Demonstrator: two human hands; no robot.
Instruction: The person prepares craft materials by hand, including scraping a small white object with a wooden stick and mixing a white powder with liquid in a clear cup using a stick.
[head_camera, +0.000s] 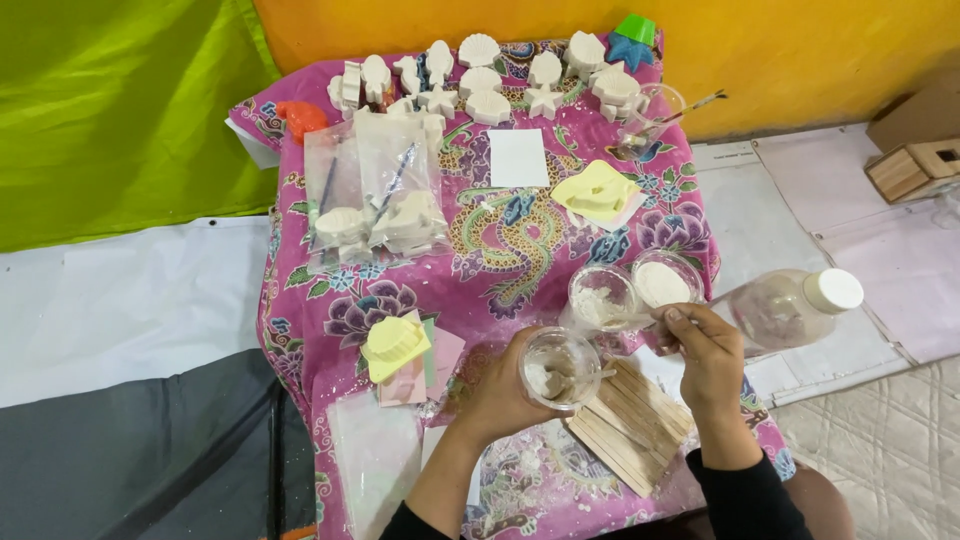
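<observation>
Clear cup (560, 368) w/ white paste is wrapped in the left hand (503, 385); stir stick (640, 322) gets pinched by right hand (708, 352) fingertips. Probs best if cup's kept level over the pink cloth (500, 250) & mixed slow, sides scraped.

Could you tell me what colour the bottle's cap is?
The bottle's cap is white, seen in the head view.

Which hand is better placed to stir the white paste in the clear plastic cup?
Right, probably. The left hand already grips the clear plastic cup, steadying it, while the right hand sits beside it, pinching something thin, with the flat wooden sticks just below.
</observation>
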